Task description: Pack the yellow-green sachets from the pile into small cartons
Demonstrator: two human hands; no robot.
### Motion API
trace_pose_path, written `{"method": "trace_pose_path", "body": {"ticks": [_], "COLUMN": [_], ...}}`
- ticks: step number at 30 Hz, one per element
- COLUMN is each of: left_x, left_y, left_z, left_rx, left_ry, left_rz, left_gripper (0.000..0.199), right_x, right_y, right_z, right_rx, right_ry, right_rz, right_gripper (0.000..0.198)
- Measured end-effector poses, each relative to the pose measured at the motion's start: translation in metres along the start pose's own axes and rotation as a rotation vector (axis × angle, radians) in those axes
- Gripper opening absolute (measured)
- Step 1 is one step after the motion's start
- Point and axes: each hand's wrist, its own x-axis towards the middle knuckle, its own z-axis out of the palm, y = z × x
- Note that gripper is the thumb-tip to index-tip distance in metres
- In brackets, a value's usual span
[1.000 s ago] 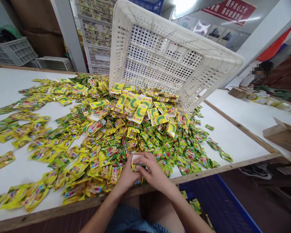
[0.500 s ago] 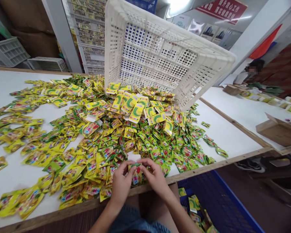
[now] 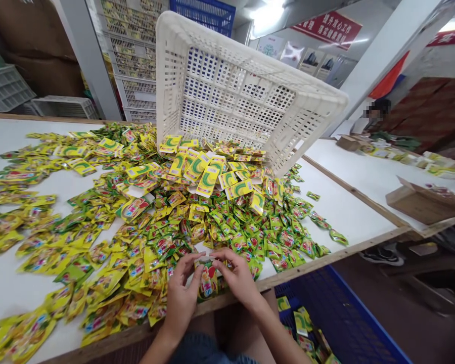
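Near the front edge of the table, a small printed carton [image 3: 208,284] stands between my two hands with its opening upward and a pale flap at the top. My left hand [image 3: 182,290] has thumb and fingers closed on the left side of its top. From the right, my right hand [image 3: 237,277] pinches the same top edge. Loose yellow sachets [image 3: 109,278] lie to the left of my hands, and green sachets [image 3: 246,227] are heaped behind and to the right. Whether a sachet is inside the carton is hidden.
A white crate [image 3: 246,101] lies tipped on its side at the back, yellow-green cartons [image 3: 210,177] spilling from it. Below the table edge at right is a blue crate [image 3: 337,313] with cartons in it. Another person [image 3: 371,114] is at the far right table.
The carton's white flap stood upright with a green sachet edge at the opening; now the flap is lower, under my fingertips, and the green edge is gone. The view has shifted slightly.
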Motion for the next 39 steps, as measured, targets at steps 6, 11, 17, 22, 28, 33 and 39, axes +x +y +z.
{"method": "trace_pose_path", "body": {"ticks": [6, 11, 17, 22, 28, 33, 39], "left_x": [-0.004, -0.003, 0.003, 0.013, 0.010, 0.005, 0.005], "left_y": [0.003, 0.007, 0.011, 0.017, 0.014, 0.005, -0.001], "left_z": [-0.002, 0.000, 0.000, 0.000, -0.003, -0.010, -0.009], "left_rx": [0.130, 0.136, 0.168, 0.194, 0.138, 0.101, 0.124], "left_ry": [-0.041, -0.015, -0.014, 0.007, -0.029, -0.063, -0.035], "left_rz": [0.030, 0.012, -0.020, -0.071, -0.076, -0.070, -0.058], "left_gripper": [0.014, 0.012, 0.018, 0.017, 0.021, 0.018, 0.014], "right_x": [0.000, -0.002, 0.000, 0.009, 0.005, -0.011, -0.014], "right_y": [-0.004, -0.006, -0.007, -0.012, -0.010, -0.002, 0.009], "right_z": [-0.006, -0.004, 0.002, 0.002, 0.004, 0.009, 0.020], "right_rx": [-0.041, -0.090, -0.164, -0.214, -0.131, -0.058, -0.009], "right_ry": [-0.044, -0.040, 0.010, -0.014, -0.004, 0.008, 0.063], "right_rz": [-0.054, -0.043, -0.029, -0.023, 0.000, 0.030, 0.019], "right_gripper": [0.013, 0.012, 0.011, 0.015, 0.016, 0.014, 0.010]}}
